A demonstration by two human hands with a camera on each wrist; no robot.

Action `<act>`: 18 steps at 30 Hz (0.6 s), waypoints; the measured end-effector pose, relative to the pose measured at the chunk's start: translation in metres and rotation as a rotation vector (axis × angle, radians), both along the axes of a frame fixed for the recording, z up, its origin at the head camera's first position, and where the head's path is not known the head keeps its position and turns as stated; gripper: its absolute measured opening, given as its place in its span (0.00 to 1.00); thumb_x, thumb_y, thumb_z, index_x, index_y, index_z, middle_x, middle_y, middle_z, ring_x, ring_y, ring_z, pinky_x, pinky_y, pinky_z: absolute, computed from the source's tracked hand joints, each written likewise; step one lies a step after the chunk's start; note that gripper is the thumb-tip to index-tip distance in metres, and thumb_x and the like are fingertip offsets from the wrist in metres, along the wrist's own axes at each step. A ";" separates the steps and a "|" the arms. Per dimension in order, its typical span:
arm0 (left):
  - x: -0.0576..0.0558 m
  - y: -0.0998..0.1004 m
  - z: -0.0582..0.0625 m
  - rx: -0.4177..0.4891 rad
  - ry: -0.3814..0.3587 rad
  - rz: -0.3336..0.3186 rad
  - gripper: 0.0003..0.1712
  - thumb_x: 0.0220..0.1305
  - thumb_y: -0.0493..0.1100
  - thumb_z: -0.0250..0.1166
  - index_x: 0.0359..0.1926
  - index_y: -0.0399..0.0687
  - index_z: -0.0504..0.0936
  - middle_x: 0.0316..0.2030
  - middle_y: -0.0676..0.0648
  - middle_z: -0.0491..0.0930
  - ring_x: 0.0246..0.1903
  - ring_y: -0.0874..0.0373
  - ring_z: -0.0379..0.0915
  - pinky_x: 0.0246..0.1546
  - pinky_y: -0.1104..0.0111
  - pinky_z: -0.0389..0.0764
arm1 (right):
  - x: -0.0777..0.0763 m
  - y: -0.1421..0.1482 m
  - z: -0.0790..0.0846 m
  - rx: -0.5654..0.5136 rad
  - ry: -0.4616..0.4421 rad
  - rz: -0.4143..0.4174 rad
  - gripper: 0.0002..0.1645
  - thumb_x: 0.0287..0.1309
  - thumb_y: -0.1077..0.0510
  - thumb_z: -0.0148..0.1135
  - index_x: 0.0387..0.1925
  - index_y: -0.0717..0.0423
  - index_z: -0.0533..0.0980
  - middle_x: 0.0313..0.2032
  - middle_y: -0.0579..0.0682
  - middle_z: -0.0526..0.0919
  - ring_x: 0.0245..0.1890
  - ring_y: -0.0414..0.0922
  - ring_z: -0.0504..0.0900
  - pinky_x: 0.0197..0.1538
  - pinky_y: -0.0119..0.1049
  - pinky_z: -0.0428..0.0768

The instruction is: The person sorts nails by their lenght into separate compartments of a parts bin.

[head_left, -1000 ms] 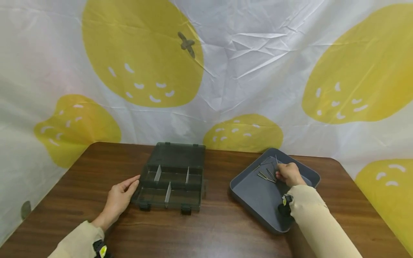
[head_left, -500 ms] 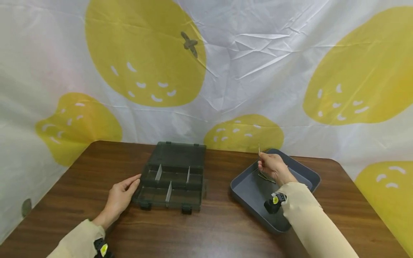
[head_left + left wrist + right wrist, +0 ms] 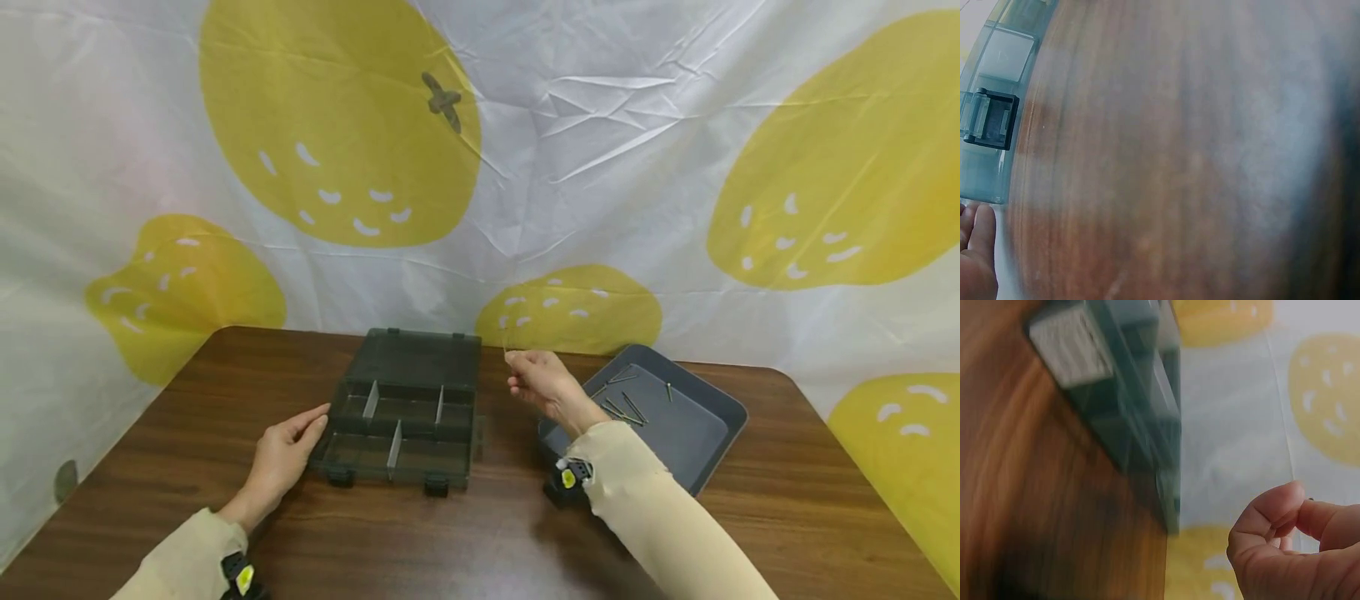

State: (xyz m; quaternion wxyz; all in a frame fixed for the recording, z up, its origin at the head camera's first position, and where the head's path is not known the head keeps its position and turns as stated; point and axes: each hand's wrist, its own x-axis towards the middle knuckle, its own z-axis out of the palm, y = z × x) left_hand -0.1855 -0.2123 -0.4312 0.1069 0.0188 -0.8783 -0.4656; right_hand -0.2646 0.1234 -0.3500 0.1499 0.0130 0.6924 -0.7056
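Note:
My right hand (image 3: 547,385) is raised between the tray and the box, pinching a long thin screw (image 3: 506,340) between thumb and fingertips. The screw points upward and is blurred; in the right wrist view the fingers (image 3: 1272,512) hide nearly all of it. A dark translucent compartment box (image 3: 431,458) lies with its lid (image 3: 420,358) swung back, light dividers splitting its inside. My left hand (image 3: 281,458) rests against the box's left side with fairly straight fingers. In the left wrist view its fingertips (image 3: 984,219) are right at the box corner, near a black latch (image 3: 994,119).
A grey square tray (image 3: 720,400) stands turned at an angle on the right of the wooden table (image 3: 480,542). Several brass-coloured screws (image 3: 633,408) lie in it, one (image 3: 669,392) apart from the others. A lemon-printed cloth (image 3: 585,183) hangs behind the table.
My right hand has lifted a screw out of the tray and carried it left toward the box. The left hand stays at the box's side.

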 end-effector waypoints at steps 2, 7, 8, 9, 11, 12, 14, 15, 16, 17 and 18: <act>0.000 0.000 0.000 0.002 0.001 0.000 0.21 0.70 0.45 0.54 0.59 0.38 0.75 0.55 0.37 0.75 0.58 0.42 0.69 0.56 0.51 0.72 | 0.003 -0.013 0.000 0.025 0.013 0.031 0.25 0.69 0.63 0.46 0.60 0.78 0.62 0.20 0.44 0.68 0.16 0.32 0.71 0.22 0.21 0.73; 0.001 0.000 0.001 0.008 -0.003 -0.002 0.21 0.70 0.44 0.54 0.59 0.38 0.75 0.56 0.37 0.75 0.58 0.42 0.69 0.56 0.50 0.72 | 0.010 -0.043 -0.005 0.055 0.033 0.084 0.22 0.69 0.63 0.48 0.57 0.76 0.66 0.21 0.45 0.68 0.16 0.33 0.71 0.21 0.22 0.73; 0.001 0.000 0.002 0.008 -0.006 -0.003 0.21 0.70 0.44 0.54 0.59 0.38 0.75 0.56 0.37 0.75 0.58 0.42 0.69 0.56 0.50 0.72 | 0.011 -0.049 -0.007 0.057 0.038 0.093 0.21 0.68 0.63 0.48 0.56 0.76 0.67 0.21 0.45 0.68 0.16 0.33 0.71 0.21 0.22 0.72; 0.001 0.000 0.002 0.010 -0.009 -0.003 0.21 0.70 0.44 0.54 0.59 0.38 0.75 0.56 0.37 0.75 0.58 0.42 0.69 0.57 0.50 0.72 | 0.012 -0.054 -0.009 0.067 0.044 0.099 0.21 0.68 0.63 0.48 0.55 0.76 0.68 0.22 0.45 0.69 0.16 0.32 0.70 0.21 0.21 0.72; 0.001 0.000 0.002 0.012 -0.015 -0.003 0.22 0.70 0.45 0.54 0.59 0.38 0.74 0.56 0.37 0.74 0.59 0.42 0.68 0.57 0.50 0.72 | 0.014 -0.063 -0.014 0.091 0.063 0.115 0.19 0.68 0.64 0.49 0.53 0.77 0.69 0.23 0.46 0.70 0.17 0.33 0.71 0.21 0.21 0.73; 0.001 0.000 0.002 0.012 -0.015 -0.003 0.22 0.70 0.45 0.54 0.60 0.38 0.74 0.56 0.37 0.74 0.59 0.42 0.68 0.57 0.50 0.72 | 0.014 -0.067 -0.016 0.107 0.077 0.122 0.19 0.68 0.64 0.49 0.52 0.77 0.70 0.25 0.47 0.70 0.17 0.33 0.71 0.21 0.22 0.73; 0.001 0.001 0.002 0.012 -0.013 -0.002 0.22 0.70 0.45 0.54 0.59 0.39 0.75 0.56 0.37 0.74 0.58 0.42 0.69 0.56 0.50 0.72 | 0.015 -0.074 -0.021 0.139 0.100 0.135 0.18 0.67 0.64 0.49 0.51 0.77 0.71 0.27 0.49 0.72 0.17 0.33 0.71 0.22 0.22 0.73; 0.001 0.001 0.002 0.011 -0.010 -0.001 0.22 0.70 0.45 0.54 0.59 0.38 0.75 0.56 0.37 0.75 0.58 0.42 0.69 0.56 0.50 0.72 | 0.016 -0.076 -0.023 0.157 0.110 0.141 0.18 0.67 0.64 0.49 0.50 0.77 0.72 0.28 0.50 0.72 0.18 0.34 0.71 0.22 0.22 0.73; 0.001 0.001 0.002 0.011 -0.006 0.000 0.22 0.70 0.45 0.54 0.59 0.38 0.75 0.56 0.37 0.75 0.58 0.42 0.69 0.56 0.50 0.72 | 0.016 -0.079 -0.025 0.171 0.118 0.146 0.17 0.67 0.64 0.49 0.49 0.77 0.72 0.28 0.50 0.73 0.18 0.34 0.71 0.22 0.22 0.73; 0.001 0.001 0.002 0.010 -0.002 0.001 0.22 0.70 0.45 0.54 0.59 0.38 0.75 0.56 0.37 0.75 0.58 0.42 0.69 0.56 0.51 0.72 | 0.016 -0.080 -0.028 0.184 0.128 0.151 0.17 0.67 0.64 0.49 0.48 0.77 0.73 0.27 0.50 0.73 0.17 0.34 0.71 0.22 0.22 0.73; 0.001 0.001 0.001 0.008 0.002 0.001 0.21 0.70 0.45 0.55 0.58 0.38 0.75 0.55 0.37 0.75 0.58 0.42 0.70 0.56 0.51 0.73 | 0.016 -0.082 -0.030 0.193 0.137 0.154 0.17 0.67 0.65 0.49 0.48 0.77 0.73 0.26 0.50 0.73 0.17 0.34 0.70 0.22 0.22 0.73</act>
